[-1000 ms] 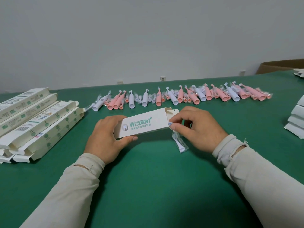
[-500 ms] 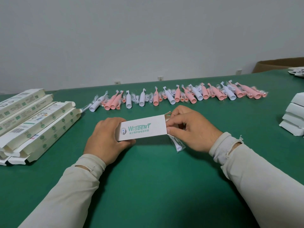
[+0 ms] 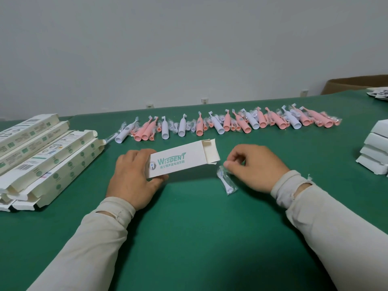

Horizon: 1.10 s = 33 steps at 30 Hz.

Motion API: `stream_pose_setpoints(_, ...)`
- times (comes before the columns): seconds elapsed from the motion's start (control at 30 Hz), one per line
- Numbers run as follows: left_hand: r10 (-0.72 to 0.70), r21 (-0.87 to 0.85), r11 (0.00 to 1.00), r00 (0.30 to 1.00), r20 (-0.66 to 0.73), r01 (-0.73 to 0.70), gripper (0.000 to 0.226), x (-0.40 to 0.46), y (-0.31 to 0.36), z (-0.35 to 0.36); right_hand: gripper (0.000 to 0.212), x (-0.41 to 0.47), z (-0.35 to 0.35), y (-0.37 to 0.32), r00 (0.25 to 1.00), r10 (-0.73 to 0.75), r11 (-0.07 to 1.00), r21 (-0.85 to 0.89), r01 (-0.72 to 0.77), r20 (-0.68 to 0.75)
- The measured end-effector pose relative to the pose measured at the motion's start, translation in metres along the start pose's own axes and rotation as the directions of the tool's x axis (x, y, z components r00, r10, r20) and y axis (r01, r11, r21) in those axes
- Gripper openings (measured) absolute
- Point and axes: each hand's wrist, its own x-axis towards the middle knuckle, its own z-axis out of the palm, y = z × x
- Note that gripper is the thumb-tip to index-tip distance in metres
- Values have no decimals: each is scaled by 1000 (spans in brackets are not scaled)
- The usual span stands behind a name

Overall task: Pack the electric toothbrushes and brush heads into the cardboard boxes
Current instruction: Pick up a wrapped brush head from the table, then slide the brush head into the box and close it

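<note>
My left hand [image 3: 130,177] grips the left end of a white Wisdent cardboard box [image 3: 178,162] that lies across the green table. The box's right end flap [image 3: 211,152] stands open. My right hand [image 3: 254,166] is just right of that open end, thumb and fingers pinching the top of a clear bag with a white brush head [image 3: 225,180], which hangs down to the table. A long row of pink and white electric toothbrushes [image 3: 228,122] with bagged brush heads lies across the far side of the table.
Several long flat cardboard boxes [image 3: 44,156] are piled at the left. A stack of white boxes [image 3: 375,152] sits at the right edge. A brown carton [image 3: 357,84] stands at the back right, with a few printed sheets [image 3: 378,93] beside it.
My right hand has let go of the box's end flap and pulled slightly right, still with the bagged brush head. The flap has swung open.
</note>
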Motion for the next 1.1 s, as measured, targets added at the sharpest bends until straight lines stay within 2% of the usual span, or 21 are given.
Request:
stream_pose_setpoints(0.07,-24,13,1000,1000,-1,24,55,0,1,0,19,-3,5,-13,997,-24,981,-192,38,71)
stream_pose_setpoints(0.13,-60,26,998,998,-22,60,54,1,1,-1,24,-2,8,-23,993,-76,941,-323,100,85)
stream_pose_setpoints(0.2,-77,32,996,996,-38,78,54,1,1,-2,25,-1,13,-29,987,-78,922,-366,126,143)
stream_pose_setpoints(0.27,-73,33,997,997,-33,74,54,1,0,-3,26,-2,16,-28,977,-53,935,-334,121,205)
stream_pose_setpoints(0.3,-71,31,997,997,-31,72,54,1,0,-3,30,-2,15,-24,978,-52,946,-305,113,201)
stream_pose_setpoints(0.37,-64,24,998,997,-35,64,53,1,0,-2,36,1,7,-17,994,-56,984,-164,72,99)
stream_pose_setpoints(0.43,-59,18,998,998,-35,60,53,2,-1,-2,34,4,-1,-9,998,-14,973,231,29,-64)
stream_pose_setpoints(0.5,-56,26,998,998,-20,56,54,2,-1,-2,25,2,-7,-10,987,62,762,646,49,-149)
stream_pose_setpoints(0.57,-54,36,998,998,-13,54,56,3,0,-2,18,-2,-5,-17,979,105,550,830,91,-177)
stream_pose_setpoints(0.63,-50,32,998,999,-15,51,57,2,1,-2,17,-2,1,-23,968,126,501,856,126,-216)
stream_pose_setpoints(0.8,-26,19,999,999,-18,26,56,2,3,-3,24,0,13,-23,916,136,751,642,153,-378)
stream_pose_setpoints(0.87,4,4,1000,1000,-25,-4,56,1,4,-4,25,0,14,-21,898,164,799,588,122,-408)
stream_pose_setpoints(0.93,14,-6,1000,999,-33,-14,56,1,5,-4,23,2,13,-20,906,189,759,641,110,-379)
stream_pose_setpoints(1.07,-1,-5,1000,1000,-25,1,56,0,4,-4,13,0,9,-23,964,157,530,842,100,-213)
stream_pose_setpoints(1.1,1,-7,1000,1000,-22,-1,56,0,4,-4,13,0,9,-24,970,152,502,860,91,-191)
